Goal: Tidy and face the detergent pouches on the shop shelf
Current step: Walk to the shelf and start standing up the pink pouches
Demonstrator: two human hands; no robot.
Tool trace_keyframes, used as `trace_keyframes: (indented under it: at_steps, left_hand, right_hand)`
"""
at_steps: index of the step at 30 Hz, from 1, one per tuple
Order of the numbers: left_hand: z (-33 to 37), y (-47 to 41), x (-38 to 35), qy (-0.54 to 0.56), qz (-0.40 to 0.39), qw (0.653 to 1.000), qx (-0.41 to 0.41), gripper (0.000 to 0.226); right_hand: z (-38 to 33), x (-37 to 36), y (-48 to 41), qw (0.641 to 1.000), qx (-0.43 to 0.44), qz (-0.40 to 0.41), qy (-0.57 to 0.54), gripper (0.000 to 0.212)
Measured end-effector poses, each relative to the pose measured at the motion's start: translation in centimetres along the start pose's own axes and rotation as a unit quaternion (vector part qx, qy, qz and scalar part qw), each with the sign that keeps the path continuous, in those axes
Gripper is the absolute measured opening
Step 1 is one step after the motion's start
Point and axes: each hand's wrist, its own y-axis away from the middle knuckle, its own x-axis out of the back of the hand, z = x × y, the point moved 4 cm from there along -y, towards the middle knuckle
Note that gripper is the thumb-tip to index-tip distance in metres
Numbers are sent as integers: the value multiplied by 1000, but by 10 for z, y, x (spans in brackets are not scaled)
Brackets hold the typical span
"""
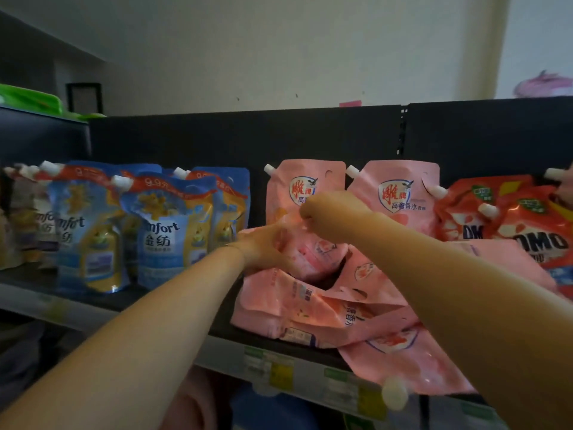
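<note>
Arms outstretched — left hand (263, 246) and right hand (328, 212) grip one pouch (313, 259), fingers (310, 209) curled.

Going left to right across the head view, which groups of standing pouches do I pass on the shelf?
Blue spouted Comfort pouches → upright pink spouted pouches → red spouted OMO pouches.

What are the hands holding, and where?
A pink pouch: the left hand grips its left side, the right hand pinches its top edge.

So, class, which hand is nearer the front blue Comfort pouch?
Left. The left hand grips a pink pouch just right of the blue Comfort pouch; the right hand is farther right.
</note>
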Motion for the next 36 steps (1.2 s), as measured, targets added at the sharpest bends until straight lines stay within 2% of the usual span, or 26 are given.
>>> trace_keyframes:
  at_steps: [4,8,10,13,15,18,20,21,22,24,27,30,32,33,36]
  left_hand:
    - [-6,-1,10,-11,66,997,-36,91]
    - [-20,2,18,69,69,994,-40,60]
    - [-20,2,18,98,94,989,-56,53]
    - [-25,-5,17,118,156,978,-77,63]
    - [-30,-10,15,142,188,970,-66,67]
    - [-33,-12,18,264,248,932,-10,54]
    - [-32,-12,22,344,306,887,29,39]
    - [-33,-11,25,374,338,862,53,32]
    - [-35,-9,27,407,359,836,83,28]
    - [-42,-8,28,458,369,798,129,34]
    - [-48,-1,27,470,363,790,153,37]
    - [-58,8,23,490,355,783,142,35]
    - [-70,15,21,489,334,797,116,34]
    - [-75,19,20,474,313,816,104,37]
    - [-76,31,18,412,259,870,85,58]
  right_hand:
    - [-24,23,-12,994,39,94,30,15]
    - [-32,34,-19,986,60,141,58,13]
    - [-30,38,-22,983,58,163,57,13]
    - [-27,43,-22,986,71,150,7,26]
    - [-24,43,-18,981,91,168,15,37]
    - [-18,40,-7,963,86,253,36,42]
    - [-16,36,2,943,69,323,44,37]
    - [-15,31,4,940,67,330,44,34]
    - [-14,26,5,949,69,305,40,30]
    - [-12,14,7,977,52,207,16,25]
    - [-4,-7,7,994,-30,71,-78,23]
    - [-10,-29,-1,980,-64,-41,-183,26]
    - [-20,-34,-7,967,-54,-81,-236,31]
    - [-29,-33,-7,961,-39,-102,-254,33]
    - [-53,-31,-13,951,-1,-138,-278,40]
